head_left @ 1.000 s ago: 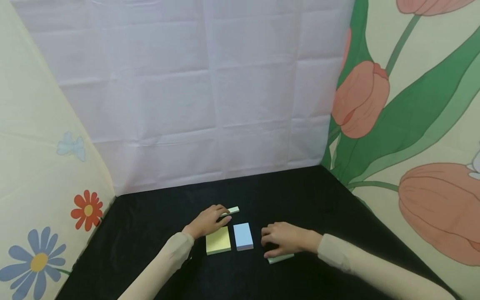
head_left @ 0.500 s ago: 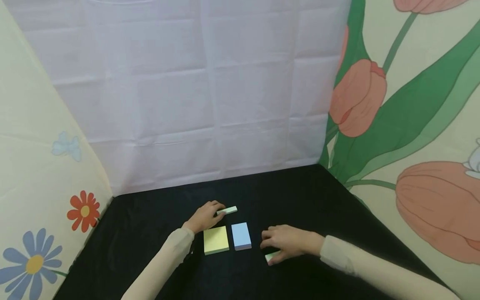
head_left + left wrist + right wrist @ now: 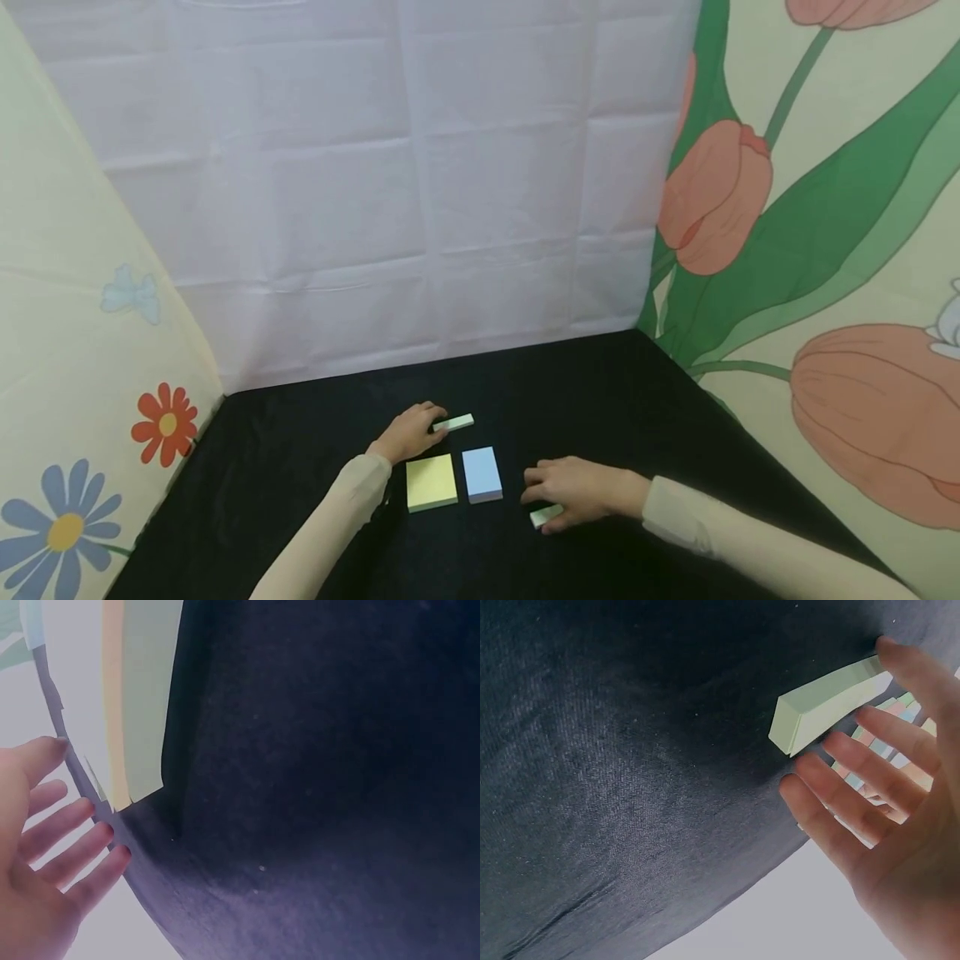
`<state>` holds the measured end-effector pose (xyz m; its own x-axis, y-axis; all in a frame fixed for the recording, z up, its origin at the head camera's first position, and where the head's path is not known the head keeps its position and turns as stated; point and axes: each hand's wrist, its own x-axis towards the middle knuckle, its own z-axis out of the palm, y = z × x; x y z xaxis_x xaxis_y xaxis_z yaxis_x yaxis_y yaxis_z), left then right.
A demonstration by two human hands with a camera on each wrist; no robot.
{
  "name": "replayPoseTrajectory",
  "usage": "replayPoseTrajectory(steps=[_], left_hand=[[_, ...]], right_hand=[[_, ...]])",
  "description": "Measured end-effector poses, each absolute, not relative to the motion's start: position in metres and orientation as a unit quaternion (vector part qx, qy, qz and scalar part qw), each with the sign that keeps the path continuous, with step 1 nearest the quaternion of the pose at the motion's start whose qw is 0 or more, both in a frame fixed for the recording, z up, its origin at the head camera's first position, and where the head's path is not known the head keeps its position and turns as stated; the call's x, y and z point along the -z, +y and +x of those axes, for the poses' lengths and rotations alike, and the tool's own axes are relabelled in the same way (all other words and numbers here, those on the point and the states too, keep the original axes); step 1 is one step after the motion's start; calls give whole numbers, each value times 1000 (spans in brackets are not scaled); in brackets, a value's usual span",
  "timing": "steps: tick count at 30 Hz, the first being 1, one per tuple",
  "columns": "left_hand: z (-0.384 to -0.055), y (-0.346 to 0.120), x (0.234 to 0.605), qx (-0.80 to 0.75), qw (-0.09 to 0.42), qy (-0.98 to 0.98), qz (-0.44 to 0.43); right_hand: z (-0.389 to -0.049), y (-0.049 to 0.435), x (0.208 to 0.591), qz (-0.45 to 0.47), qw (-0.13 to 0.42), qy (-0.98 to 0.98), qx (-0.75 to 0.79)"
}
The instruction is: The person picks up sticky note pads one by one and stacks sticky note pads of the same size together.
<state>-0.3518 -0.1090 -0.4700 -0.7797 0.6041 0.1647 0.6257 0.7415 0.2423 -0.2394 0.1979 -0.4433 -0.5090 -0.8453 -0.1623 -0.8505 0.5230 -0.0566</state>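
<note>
My left hand (image 3: pixel 408 432) is at the left end of a narrow pale-green sticky note pad (image 3: pixel 454 422), with thumb and fingertips close to that end. In the left wrist view its fingers are nearly straight and spread; whether they touch the pad is unclear. My right hand (image 3: pixel 581 489) lies over a second narrow pale-green pad (image 3: pixel 832 701), its thumb covering part of it in the head view. The right wrist view shows loosely bent fingers along one side of this pad and the thumb by its far end, without a visible pinch.
Between the hands, a square yellow sticky note pad (image 3: pixel 431 482) and a rectangular blue pad (image 3: pixel 482 473) lie side by side, a narrow gap apart. All rest on a black cloth-covered table (image 3: pixel 555 392). A white sheet (image 3: pixel 345 183) hangs behind, with flowered curtains either side.
My left hand has drawn slightly back from the far pad, exposing more of it. My right hand has shifted slightly right and its thumb has moved, uncovering the near pad's left end.
</note>
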Motion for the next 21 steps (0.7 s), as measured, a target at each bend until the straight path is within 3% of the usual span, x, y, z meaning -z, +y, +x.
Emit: replayPoseTrajectory(steps=[21], left_hand=[[-357,-110,476,120,30,-943,-309]], right_hand=[[-237,192,444,-476,100,873,-30]])
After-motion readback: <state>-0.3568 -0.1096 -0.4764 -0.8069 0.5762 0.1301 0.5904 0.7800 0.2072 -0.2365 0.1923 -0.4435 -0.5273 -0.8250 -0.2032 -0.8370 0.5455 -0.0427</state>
